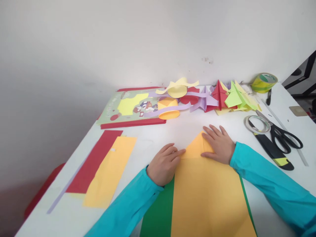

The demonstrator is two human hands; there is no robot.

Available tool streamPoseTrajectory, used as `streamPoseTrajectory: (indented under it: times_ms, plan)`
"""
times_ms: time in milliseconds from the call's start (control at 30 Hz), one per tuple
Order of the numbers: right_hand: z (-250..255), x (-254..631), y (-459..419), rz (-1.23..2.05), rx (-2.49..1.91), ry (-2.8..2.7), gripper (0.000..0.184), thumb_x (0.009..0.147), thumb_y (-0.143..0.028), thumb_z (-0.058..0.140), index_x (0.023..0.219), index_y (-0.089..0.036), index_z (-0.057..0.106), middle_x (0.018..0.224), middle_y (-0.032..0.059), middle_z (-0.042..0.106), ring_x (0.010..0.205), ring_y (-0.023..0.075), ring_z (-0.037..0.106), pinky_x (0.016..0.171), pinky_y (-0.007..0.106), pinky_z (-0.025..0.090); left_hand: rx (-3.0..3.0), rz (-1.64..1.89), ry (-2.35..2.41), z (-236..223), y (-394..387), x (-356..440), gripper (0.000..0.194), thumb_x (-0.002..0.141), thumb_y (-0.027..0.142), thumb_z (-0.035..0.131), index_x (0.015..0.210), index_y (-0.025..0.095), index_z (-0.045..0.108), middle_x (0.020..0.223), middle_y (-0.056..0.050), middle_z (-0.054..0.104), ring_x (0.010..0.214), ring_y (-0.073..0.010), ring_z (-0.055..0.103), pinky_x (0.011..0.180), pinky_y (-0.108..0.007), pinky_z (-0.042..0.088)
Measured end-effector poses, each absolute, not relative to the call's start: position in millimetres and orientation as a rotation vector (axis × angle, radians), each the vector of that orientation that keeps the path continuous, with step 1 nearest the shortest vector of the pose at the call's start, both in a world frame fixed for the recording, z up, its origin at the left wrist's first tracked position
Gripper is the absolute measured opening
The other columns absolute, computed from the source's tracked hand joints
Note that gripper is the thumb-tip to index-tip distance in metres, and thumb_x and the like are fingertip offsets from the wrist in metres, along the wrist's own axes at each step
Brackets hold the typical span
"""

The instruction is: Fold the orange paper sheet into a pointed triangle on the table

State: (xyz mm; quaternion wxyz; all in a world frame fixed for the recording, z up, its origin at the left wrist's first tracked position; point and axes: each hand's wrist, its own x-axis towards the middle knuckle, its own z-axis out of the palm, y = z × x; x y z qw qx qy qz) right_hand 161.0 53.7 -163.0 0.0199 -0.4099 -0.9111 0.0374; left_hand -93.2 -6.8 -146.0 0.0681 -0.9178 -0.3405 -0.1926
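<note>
An orange paper sheet (pixel 207 194) lies in front of me on a green sheet (pixel 158 214), its far end folded into a point. My right hand (pixel 218 144) lies flat on the folded right corner, fingers stretched out. My left hand (pixel 164 163) rests at the left edge of the fold, fingers together and extended, fingertips pressing the crease. Both arms wear teal sleeves.
Red (pixel 95 161) and orange (pixel 111 171) paper strips lie at left. A craft book (pixel 128 107) and folded paper shapes (pixel 222 97) line the wall. Tape rolls (pixel 264 82), (pixel 256 124), black scissors (pixel 281 135) and a cutter (pixel 274 153) sit at right.
</note>
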Motion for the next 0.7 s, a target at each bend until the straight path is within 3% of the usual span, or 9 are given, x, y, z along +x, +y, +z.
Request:
streamPoseTrajectory:
  times_ms: [533,700]
  plan:
    - [-164.5,161.4,54.3,0.098,-1.266,-2.827,0.076,0.084,-0.070,0.037,0.137,-0.016,0.042,0.152,0.0095,0.027,0.139,0.0343,0.021,0.109,0.060,0.017,-2.805,-0.674,-1.049,-139.0,-20.4,-104.4,0.026,0.082,0.004,0.042,0.062,0.019,0.051,0.091,-0.006,0.072,0.075,-0.0176,0.053,0.085,-0.042,0.051]
    - [-164.4,161.5,53.9,0.091,-1.264,-2.822,0.075,0.084,-0.070,0.037,0.137,-0.017,0.043,0.152,0.0095,0.027,0.139,0.0341,0.021,0.109,0.060,0.017,-2.810,-0.685,-1.070,-139.3,-24.0,-108.3,0.026,0.086,0.006,0.040,0.066,0.019,0.051,0.076,-0.005,0.070,0.071,-0.0166,0.054,0.084,-0.040,0.052]
